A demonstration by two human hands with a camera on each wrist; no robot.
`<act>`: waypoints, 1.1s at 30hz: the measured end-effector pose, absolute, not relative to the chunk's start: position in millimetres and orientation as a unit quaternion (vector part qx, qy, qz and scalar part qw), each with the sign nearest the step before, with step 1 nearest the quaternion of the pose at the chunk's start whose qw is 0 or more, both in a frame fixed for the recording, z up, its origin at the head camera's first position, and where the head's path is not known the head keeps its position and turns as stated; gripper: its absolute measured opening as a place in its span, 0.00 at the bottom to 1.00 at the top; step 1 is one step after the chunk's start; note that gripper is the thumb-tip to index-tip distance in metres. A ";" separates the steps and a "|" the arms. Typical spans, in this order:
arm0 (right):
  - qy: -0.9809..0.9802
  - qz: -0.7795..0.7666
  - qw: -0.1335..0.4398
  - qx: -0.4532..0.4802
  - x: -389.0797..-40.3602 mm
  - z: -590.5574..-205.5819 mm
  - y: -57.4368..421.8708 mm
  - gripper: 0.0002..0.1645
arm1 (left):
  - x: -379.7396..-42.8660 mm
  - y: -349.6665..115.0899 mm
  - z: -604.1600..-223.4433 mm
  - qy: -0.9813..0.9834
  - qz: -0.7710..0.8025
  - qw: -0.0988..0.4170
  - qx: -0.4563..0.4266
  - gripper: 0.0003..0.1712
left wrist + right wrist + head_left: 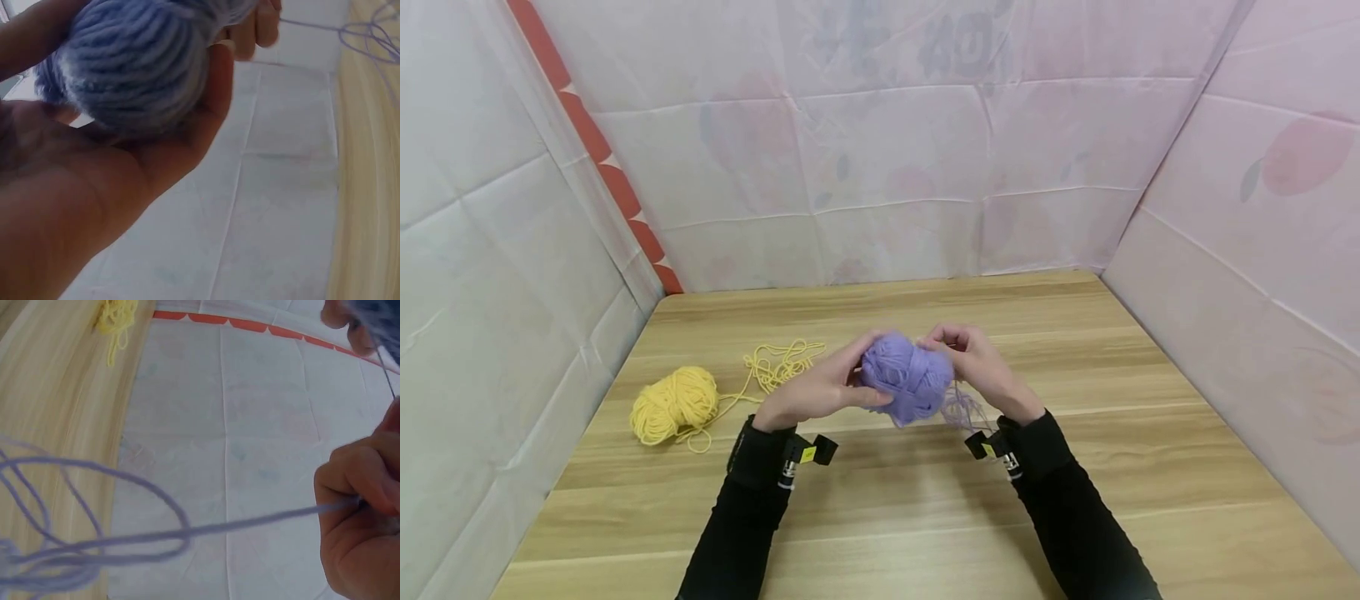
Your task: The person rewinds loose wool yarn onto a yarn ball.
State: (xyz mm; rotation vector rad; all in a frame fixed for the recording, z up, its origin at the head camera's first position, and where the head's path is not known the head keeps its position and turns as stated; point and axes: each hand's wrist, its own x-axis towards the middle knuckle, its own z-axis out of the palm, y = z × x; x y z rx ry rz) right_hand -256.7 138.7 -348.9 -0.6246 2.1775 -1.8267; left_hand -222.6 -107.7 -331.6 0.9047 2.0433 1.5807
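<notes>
The table [880, 533] is pale wood, its grain running from side to side. A yellow ball [675, 406] lies on the left, and loose yellow strands [769, 372] trail rightward from it, tangled. Purple strands [962, 407] show right of centre; whether they touch the wood is unclear.

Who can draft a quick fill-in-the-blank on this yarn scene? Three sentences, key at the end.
1. The right hand pinches a ____ strand.
2. The yellow ball lies on the table, to the ____ of the left hand, which grips the second ball.
3. Both sleeves are ____.

Missing words: purple; left; black.
</notes>
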 end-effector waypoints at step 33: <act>0.767 -0.530 0.056 -0.357 -233.4 -342.3 121.4 0.11 | -229.2 -106.2 -332.4 0.644 0.751 0.012 0.144 0.32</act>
